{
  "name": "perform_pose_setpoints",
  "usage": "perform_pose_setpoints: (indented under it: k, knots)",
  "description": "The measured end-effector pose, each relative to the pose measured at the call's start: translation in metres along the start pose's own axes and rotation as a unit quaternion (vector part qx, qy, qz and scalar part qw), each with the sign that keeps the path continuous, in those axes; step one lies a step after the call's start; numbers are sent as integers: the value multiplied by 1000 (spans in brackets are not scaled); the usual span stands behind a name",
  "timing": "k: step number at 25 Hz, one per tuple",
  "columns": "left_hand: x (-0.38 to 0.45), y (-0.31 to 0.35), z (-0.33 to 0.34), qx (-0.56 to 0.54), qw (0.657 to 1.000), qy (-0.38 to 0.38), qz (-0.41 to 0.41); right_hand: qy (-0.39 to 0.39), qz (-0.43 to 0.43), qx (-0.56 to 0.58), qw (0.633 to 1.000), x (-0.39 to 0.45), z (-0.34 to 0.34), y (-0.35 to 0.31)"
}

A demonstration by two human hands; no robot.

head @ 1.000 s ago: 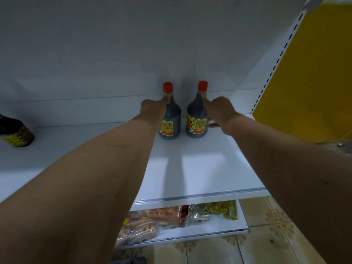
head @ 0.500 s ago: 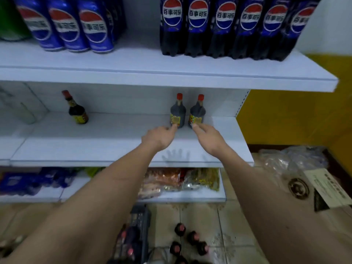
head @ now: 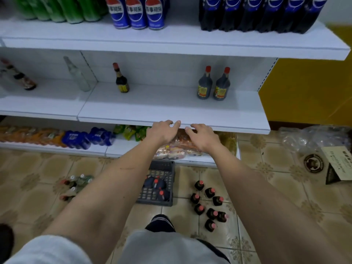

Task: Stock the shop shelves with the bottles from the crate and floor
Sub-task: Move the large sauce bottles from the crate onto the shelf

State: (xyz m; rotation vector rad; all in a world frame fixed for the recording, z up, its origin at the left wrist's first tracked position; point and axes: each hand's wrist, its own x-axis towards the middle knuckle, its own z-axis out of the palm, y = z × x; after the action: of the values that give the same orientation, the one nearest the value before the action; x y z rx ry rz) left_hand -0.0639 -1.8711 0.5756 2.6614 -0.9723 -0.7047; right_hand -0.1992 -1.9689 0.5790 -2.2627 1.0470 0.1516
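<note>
Two dark sauce bottles with red caps (head: 213,84) stand side by side at the back right of the middle white shelf (head: 171,109). My left hand (head: 162,131) and my right hand (head: 202,137) hover empty just below the shelf's front edge, fingers relaxed and spread. On the floor a dark plastic crate (head: 158,187) holds a few red-capped bottles. Several more dark bottles (head: 208,203) stand on the tiles to its right. Another cluster of bottles (head: 75,185) lies on the floor at the left.
A single dark bottle (head: 122,80), a clear glass bottle (head: 78,75) and a tilted bottle (head: 21,78) are further left on the middle shelf. Cola bottles and cans (head: 247,12) fill the top shelf. Snack packs (head: 175,147) lie on the bottom shelf. A cardboard box (head: 337,164) sits right.
Both hands have let go of the two sauce bottles and drawn back from the shelf's rear to its front edge. The view has pulled back, showing floor and crate.
</note>
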Motion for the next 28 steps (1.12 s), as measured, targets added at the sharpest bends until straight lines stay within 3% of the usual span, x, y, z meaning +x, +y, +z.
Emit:
perform_pose_setpoints:
  k: [9,14,19,23,28]
  knots:
    - [-2,-124,10,39,997,-52,-33,-53,6,-31,998,8,88,-55]
    - [4,-205,35,-23,989,-128,-65,-123,17,-46,991,30,163,-99]
    - [23,-257,68,-90,972,-179,-123,-200,51,-61,977,46,237,-99]
    - [42,-282,128,-145,954,-207,-160,-225,181,72,955,59,294,-55]
    - [115,-317,259,-166,940,-212,-210,-237,344,196,887,119,397,42]
